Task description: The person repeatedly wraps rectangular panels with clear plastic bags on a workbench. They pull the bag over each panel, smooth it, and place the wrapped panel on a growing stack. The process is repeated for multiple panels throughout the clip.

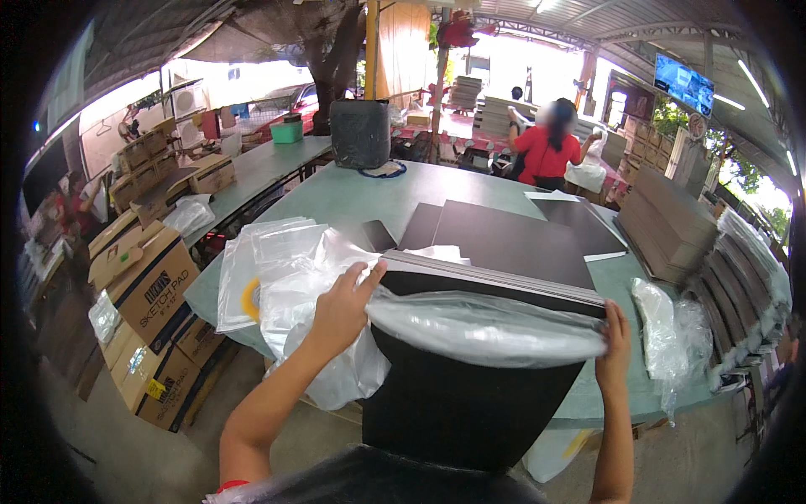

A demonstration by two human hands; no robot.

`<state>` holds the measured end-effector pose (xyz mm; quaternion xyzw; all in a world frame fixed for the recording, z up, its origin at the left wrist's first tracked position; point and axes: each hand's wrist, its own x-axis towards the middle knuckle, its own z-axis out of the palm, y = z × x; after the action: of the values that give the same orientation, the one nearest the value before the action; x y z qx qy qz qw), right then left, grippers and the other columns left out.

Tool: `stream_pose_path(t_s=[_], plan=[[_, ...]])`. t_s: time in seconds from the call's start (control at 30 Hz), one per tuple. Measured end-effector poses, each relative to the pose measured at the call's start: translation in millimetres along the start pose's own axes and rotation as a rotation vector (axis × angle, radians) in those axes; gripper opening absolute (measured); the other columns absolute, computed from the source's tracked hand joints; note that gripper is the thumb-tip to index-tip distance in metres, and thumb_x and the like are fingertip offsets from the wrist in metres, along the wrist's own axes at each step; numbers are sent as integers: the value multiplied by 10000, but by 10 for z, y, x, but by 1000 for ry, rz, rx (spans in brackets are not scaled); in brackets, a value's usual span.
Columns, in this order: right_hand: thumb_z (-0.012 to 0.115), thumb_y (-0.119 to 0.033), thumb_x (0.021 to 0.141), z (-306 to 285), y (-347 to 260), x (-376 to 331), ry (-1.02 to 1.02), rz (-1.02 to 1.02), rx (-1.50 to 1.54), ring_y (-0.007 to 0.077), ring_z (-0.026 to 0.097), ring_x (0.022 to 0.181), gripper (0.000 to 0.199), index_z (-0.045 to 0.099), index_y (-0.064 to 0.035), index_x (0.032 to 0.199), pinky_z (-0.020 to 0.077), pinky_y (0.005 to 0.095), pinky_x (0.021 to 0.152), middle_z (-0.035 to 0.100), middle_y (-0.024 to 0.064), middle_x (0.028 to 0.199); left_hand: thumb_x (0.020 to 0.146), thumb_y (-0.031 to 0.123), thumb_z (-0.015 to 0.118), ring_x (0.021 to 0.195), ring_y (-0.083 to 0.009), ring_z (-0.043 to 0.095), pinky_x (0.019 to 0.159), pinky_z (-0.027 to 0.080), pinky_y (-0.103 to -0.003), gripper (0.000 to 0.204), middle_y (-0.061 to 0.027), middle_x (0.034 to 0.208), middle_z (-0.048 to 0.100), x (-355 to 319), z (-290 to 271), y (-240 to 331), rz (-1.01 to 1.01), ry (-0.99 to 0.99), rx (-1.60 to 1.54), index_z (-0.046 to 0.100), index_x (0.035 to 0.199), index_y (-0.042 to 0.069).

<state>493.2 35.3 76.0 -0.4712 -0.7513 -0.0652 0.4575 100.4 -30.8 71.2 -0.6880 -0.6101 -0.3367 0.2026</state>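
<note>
A stack of black boards (470,412) with pale edges leans between my body and the table's near edge. Across its upper part lies a clear plastic bag (487,328), bunched and slightly blurred. My left hand (344,307) is closed at the upper left corner, pinching the bag against the boards. At the right corner my right hand (615,340) is closed on the bag's other end, fingers round the edge. Just beyond the stack, more black boards (512,239) lie flat on the green table (428,183). A pile of clear plastic bags (281,252) spreads beside my left hand.
A yellow ring (251,298) shows among the bags. On the right stand a tall board stack (667,231), crumpled plastic (663,323) and wrapped stacks (747,286). A black container (361,139) stands far back. Cardboard boxes (155,290) are piled left. A person in red (546,151) works beyond.
</note>
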Motion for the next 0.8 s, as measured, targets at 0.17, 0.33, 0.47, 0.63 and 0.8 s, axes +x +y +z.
stream_pose_path(t_s=[0.17, 0.33, 0.47, 0.63, 0.8], plan=[[427, 148, 587, -419, -116, -235, 144, -198, -266, 211, 501, 881, 465, 573, -37, 987, 408, 245, 704, 509, 118, 924, 568, -65, 507, 818, -270, 535, 641, 465, -285, 487, -100, 949, 524, -240, -330, 44, 168, 73, -30, 560, 1027, 88], [608, -26, 628, -890, 193, -92, -304, 313, 747, 160, 544, 749, 226, 581, -14, 852, 439, 257, 660, 561, 69, 815, 489, -42, 572, 784, -176, 531, 658, 446, -267, 498, -43, 854, 569, 97, -563, -271, -166, -241, -765, 580, 977, 60], [659, -93, 660, -599, 502, -459, -96, 713, 1359, 233, 545, 889, 470, 455, -1, 1074, 472, 352, 735, 533, 135, 1016, 509, 21, 621, 741, -161, 542, 660, 436, -245, 436, -59, 858, 580, -88, -580, -393, -517, -461, -1350, 587, 944, 39], [513, -2, 475, -91, 1034, -1849, -529, 1112, 1447, 302, 567, 714, 713, 355, 5, 1170, 451, 415, 666, 502, 204, 1011, 584, 63, 623, 750, -139, 547, 681, 437, -243, 316, -72, 853, 582, -1587, 342, -671, -906, -924, -1369, 582, 894, 15], [532, 14, 585, -321, 879, -2232, -920, 1344, 1532, 169, 543, 625, 288, 545, 47, 871, 439, 254, 539, 562, 97, 795, 724, 247, 556, 877, -155, 518, 829, 361, -292, 371, -74, 931, 572, -1423, -399, -324, -670, -1339, -1410, 552, 1018, 19]])
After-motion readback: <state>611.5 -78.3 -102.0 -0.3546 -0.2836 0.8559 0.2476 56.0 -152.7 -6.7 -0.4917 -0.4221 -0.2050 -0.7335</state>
